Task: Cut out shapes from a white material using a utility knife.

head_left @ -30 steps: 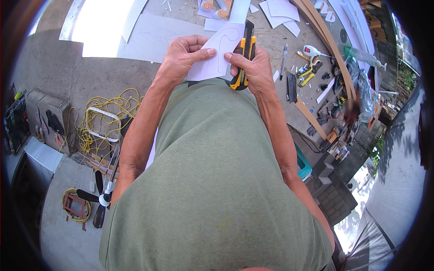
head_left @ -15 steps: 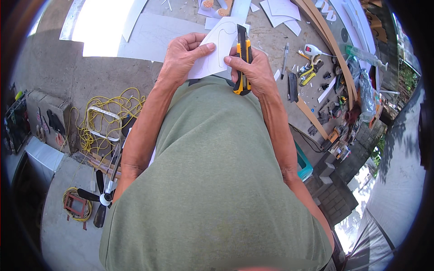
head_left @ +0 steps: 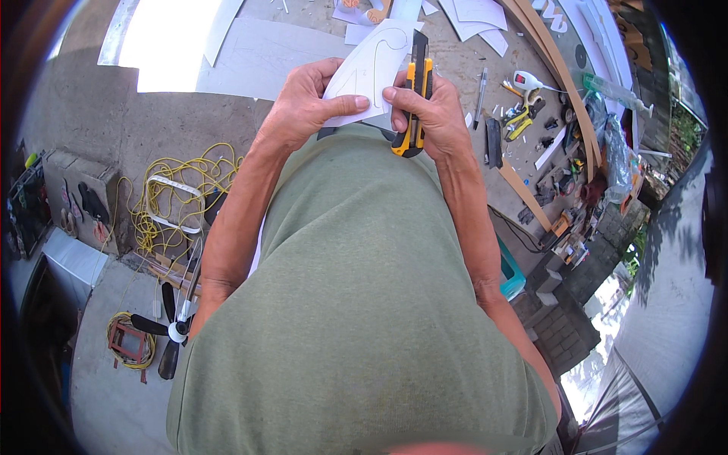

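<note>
A white sheet piece (head_left: 369,73) with a curved outline drawn on it is held up in front of me above the work surface. My left hand (head_left: 307,100) grips its left side, thumb on top and fingers behind. In my right hand (head_left: 434,114) is a yellow-and-black utility knife (head_left: 414,106), its dark blade end pointing up and away from me. The right thumb and fingers also reach the sheet's right edge, beside the knife. Fingers behind the sheet are hidden.
White boards (head_left: 265,57) lie at the far left. To the right are a pen (head_left: 481,97), a glue gun (head_left: 527,80), yellow-handled pliers (head_left: 523,121) and brown curved strips (head_left: 569,83). A yellow cord (head_left: 163,235) and a fan (head_left: 177,331) lie at the left.
The sheet has turned slightly clockwise and shifted a little right. The knife has tilted with its blade end to the right, and my left thumb lies lower on the sheet.
</note>
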The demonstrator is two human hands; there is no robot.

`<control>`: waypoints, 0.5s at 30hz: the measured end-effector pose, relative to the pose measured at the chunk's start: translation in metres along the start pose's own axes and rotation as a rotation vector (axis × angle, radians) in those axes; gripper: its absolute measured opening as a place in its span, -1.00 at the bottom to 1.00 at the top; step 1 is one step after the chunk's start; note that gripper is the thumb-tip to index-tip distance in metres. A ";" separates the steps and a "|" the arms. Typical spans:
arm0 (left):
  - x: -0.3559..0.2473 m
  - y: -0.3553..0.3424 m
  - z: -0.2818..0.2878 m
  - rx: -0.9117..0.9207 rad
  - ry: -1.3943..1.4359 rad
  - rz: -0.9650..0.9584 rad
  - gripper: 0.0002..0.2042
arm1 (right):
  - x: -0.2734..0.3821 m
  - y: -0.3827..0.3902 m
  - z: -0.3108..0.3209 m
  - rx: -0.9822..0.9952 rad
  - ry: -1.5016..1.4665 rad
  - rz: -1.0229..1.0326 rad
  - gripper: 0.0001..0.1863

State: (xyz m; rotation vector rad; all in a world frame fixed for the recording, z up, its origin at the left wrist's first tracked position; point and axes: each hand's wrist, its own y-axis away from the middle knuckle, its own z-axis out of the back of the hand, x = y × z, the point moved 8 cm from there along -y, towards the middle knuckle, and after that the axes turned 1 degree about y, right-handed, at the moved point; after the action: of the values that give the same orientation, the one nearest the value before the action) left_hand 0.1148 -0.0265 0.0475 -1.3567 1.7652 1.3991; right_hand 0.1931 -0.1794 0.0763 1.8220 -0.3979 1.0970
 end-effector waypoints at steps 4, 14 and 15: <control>0.000 -0.002 0.000 0.013 0.035 -0.046 -0.44 | 0.001 -0.001 -0.001 0.027 -0.016 0.004 -0.79; -0.003 0.003 0.002 -0.051 -0.001 0.006 -0.44 | 0.004 -0.001 -0.001 -0.001 0.119 -0.007 -0.75; -0.003 0.003 0.000 -0.051 -0.001 0.007 -0.44 | 0.003 -0.001 -0.001 0.003 0.098 -0.003 -0.75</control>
State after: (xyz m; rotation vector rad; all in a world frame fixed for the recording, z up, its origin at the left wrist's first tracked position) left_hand 0.1129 -0.0254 0.0515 -1.3770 1.7459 1.4569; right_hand 0.1948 -0.1773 0.0786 1.7626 -0.3363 1.1803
